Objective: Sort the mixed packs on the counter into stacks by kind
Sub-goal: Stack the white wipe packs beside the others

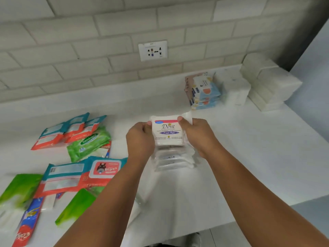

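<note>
Hands first: both of mine meet at the middle of the white bench [249, 148], gripping one pack between them. Far left, near the bench's front edge, lie two glossy green soft packs [19, 189], crinkled and blurred, and a long red-and-blue toothpaste carton [26, 225] running near to far. Behind them are flat teal-and-red wipes pouches [67, 131] fanned over each other, a puffy green Sanicare pack [89, 143] lying aslant, and a larger teal-and-red wipes pack [105, 169] with a hard flip lid on its face. My left hand [140, 139] curls round the left edge of the Dove pack [168, 132], thumb on top. This pack is white, soft and film-wrapped, nearly square, so I cannot call its long axis; its print reads upright to me, top edge toward the tiled wall [71, 50]. It tops a stack of clear-wrapped white packs [173, 159], though I cannot tell whether it touches them. My right hand [199, 134] clasps the right edge, thumb on the far corner. Further right, against the wall, stand a stack of blue-and-white packs [204, 91], then blocky plain white tissue packs [270, 82] piled in the corner.
</note>
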`<move>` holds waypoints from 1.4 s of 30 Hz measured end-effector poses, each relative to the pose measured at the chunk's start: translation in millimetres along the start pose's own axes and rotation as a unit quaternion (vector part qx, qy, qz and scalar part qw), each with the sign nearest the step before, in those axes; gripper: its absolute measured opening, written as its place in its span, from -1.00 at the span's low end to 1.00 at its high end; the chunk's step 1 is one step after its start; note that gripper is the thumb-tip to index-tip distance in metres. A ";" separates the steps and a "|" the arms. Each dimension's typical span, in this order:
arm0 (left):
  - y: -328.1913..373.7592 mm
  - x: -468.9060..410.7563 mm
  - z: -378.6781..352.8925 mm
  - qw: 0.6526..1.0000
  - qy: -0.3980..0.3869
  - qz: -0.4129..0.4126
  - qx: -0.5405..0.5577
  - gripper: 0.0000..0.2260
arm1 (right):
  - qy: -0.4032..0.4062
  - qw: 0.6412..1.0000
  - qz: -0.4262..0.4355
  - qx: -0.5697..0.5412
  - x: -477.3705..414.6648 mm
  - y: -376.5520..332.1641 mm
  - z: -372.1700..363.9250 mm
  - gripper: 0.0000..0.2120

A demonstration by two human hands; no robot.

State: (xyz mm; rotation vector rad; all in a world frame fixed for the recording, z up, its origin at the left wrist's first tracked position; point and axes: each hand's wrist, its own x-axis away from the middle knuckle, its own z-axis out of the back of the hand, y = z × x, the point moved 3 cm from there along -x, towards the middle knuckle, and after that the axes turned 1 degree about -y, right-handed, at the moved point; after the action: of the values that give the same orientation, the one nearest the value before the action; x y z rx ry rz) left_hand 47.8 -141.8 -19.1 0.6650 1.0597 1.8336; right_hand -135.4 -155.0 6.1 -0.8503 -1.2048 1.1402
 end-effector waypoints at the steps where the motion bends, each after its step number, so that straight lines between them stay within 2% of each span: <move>1: -2.6 -1.9 -4.1 1.000 -0.002 0.006 -0.015 -0.68 | 0.015 0.999 0.000 0.041 -4.8 1.0 2.7 -0.69; 6: -4.9 -2.8 -10.3 0.996 0.011 0.020 -0.087 -0.63 | 0.025 0.981 0.035 0.191 -29.9 6.1 7.0 -0.57; 10: -7.5 2.2 -12.8 0.985 -0.003 0.020 -0.172 -0.62 | 0.003 0.941 0.061 0.334 -40.0 19.1 7.7 -0.54; 18: -9.4 9.4 -6.5 0.983 -0.005 0.030 -0.184 -0.66 | -0.017 0.936 0.068 0.344 -43.3 31.7 10.5 -0.55; 21: -14.1 14.6 -3.7 0.990 0.004 0.050 -0.132 -0.66 | -0.009 0.953 0.062 0.297 -46.2 31.8 16.2 -0.68; 25: -22.0 35.2 -0.6 0.990 0.039 0.130 0.021 -0.44 | -0.052 0.988 0.011 0.146 -57.3 17.3 18.7 -0.51; 28: -31.7 55.7 -4.7 0.960 -0.019 0.232 0.153 -0.21 | -0.158 0.977 -0.038 0.141 -74.5 13.3 12.3 -0.39; 30: -35.3 65.9 -10.3 0.931 -0.082 0.302 0.187 -0.11 | -0.250 0.955 -0.085 0.135 -81.3 18.2 6.7 -0.41; 32: -36.1 74.7 -17.7 0.908 -0.109 0.345 0.212 -0.08 | -0.323 0.929 -0.120 0.138 -85.7 23.7 1.9 -0.40; 36: -32.6 83.7 -32.5 0.870 -0.099 0.383 0.295 -0.24 | -0.368 0.906 -0.142 0.153 -88.0 26.6 0.3 -0.41; 40: -18.2 78.8 -37.9 0.862 -0.093 0.355 0.348 -0.66 | -0.371 0.903 -0.146 0.160 -84.8 30.9 5.4 -0.45; 42: -15.1 75.2 -37.5 0.862 -0.088 0.361 0.345 -0.71 | -0.360 0.906 -0.150 0.163 -80.5 34.7 11.0 -0.44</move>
State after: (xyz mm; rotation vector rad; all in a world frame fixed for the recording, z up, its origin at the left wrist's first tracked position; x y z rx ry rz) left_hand -9.4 -86.2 -49.4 1.8281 1.4747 1.8962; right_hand -151.7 -224.8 -45.4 0.0481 -1.6050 1.3902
